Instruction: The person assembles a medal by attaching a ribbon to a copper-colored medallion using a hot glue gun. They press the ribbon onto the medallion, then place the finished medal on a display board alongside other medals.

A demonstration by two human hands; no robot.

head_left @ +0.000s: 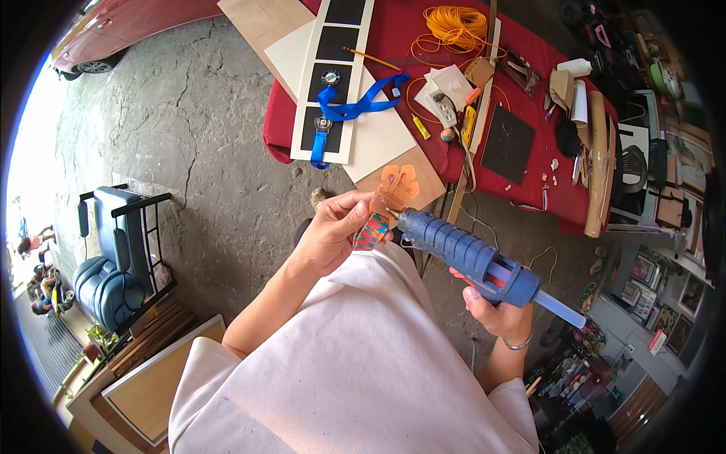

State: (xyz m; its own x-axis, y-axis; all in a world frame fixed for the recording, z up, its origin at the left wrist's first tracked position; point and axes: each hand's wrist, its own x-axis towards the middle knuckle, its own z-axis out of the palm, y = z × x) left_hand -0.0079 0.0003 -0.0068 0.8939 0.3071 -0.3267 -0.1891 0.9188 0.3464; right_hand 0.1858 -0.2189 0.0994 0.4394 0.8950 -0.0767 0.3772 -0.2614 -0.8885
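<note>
I see the left hand closed in a pinch on an orange cut-out piece, which sits just above centre, at about 12 o'clock from the hand's fingertips. A small multicoloured patterned piece shows under the thumb; I cannot tell whether it is joined to the orange piece.

The right hand is wrapped shut around the grip of a blue glue gun. The gun lies tilted, nozzle toward 10 o'clock, glue stick projecting toward 4 o'clock. The nozzle tip meets the lower edge of the orange cut-out piece.

Edges: the red-covered table lies at 12 o'clock from both hands; its near edge runs just beyond the orange piece. A tan board overhangs that edge directly behind the piece. A white panel with black squares and a blue ribbon lie further up the table. A coil of orange cord sits at the far edge.

Open room: bare cracked concrete floor extends from 9 to 11 o'clock of the left hand. At 3 o'clock of the right hand, cluttered shelving stands near.
</note>
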